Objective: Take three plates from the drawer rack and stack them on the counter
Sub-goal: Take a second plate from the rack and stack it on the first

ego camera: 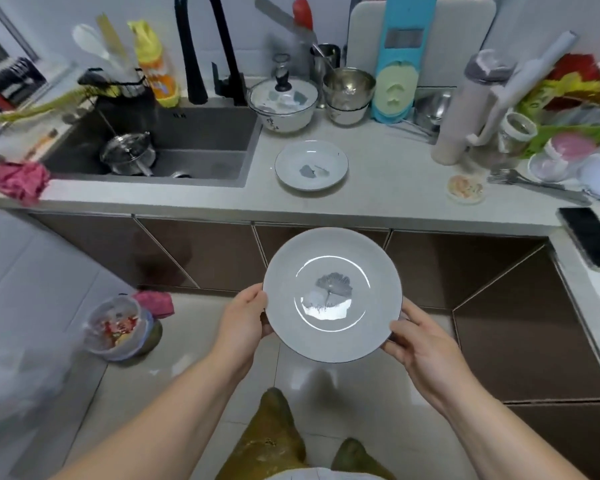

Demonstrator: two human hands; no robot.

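Two plates are in sight, set against a pale counter (378,188) that runs the full width of the view above brown cabinet fronts (482,271). At the counter's left end sits a dark sink (201,133) with a steel pot (128,154) in it and a black tap (219,46) at its back edge. Along the counter's back edge stand a lidded white bowl (283,105), stacked steel bowls (348,95) and a blue grater (402,60) leaning on a white board. The right end is crowded with jars, bags and forks, too blurred to sort.

One plate held in the air (332,294) is level and face up, in front of the cabinet fronts and below the counter's front edge, showing a grey leaf print in its well. The left hand (245,315) grips its left rim, thumb on top. The right hand (418,337) grips the lower right rim, thumb over the edge and fingers beneath.

The plate on the counter (311,165) lies flat, just right of the sink, about midway between the front and back edges, with nothing stacked on it.

On the floor by the left cabinet stands a clear lidded tub (116,327).
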